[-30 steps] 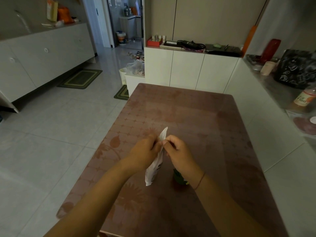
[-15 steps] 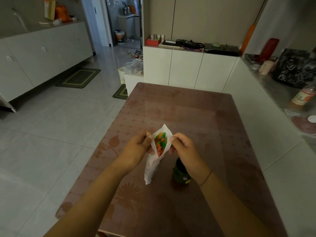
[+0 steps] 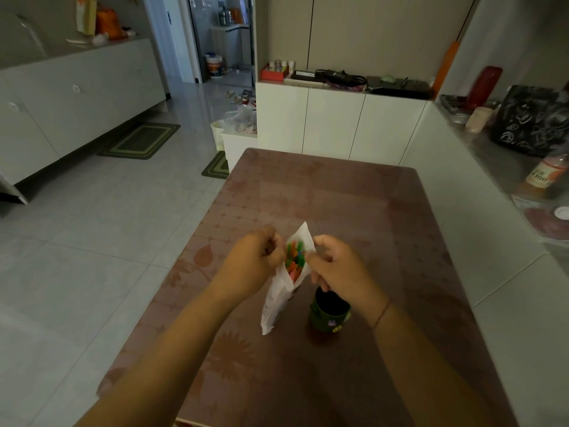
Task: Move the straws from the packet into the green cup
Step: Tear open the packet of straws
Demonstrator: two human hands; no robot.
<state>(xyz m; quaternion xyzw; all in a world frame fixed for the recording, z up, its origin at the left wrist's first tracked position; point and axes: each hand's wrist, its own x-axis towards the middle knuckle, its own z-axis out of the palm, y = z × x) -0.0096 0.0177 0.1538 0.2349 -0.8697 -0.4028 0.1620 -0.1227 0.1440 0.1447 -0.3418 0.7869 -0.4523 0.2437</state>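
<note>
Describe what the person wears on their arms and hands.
Both forearms are bare to the bottom of the frame, so no sleeves show. The left hand wears no ring, watch or glove that can be seen. The right hand is also ungloved; a thin dark cord bracelet circles its wrist. Nothing else is worn. Any finer marks are too dim to tell.

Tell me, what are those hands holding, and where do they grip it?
Both hold the white packet by its open top: the left hand pinches one edge of the mouth, the right hand the other, spreading it so the straws show.
</note>
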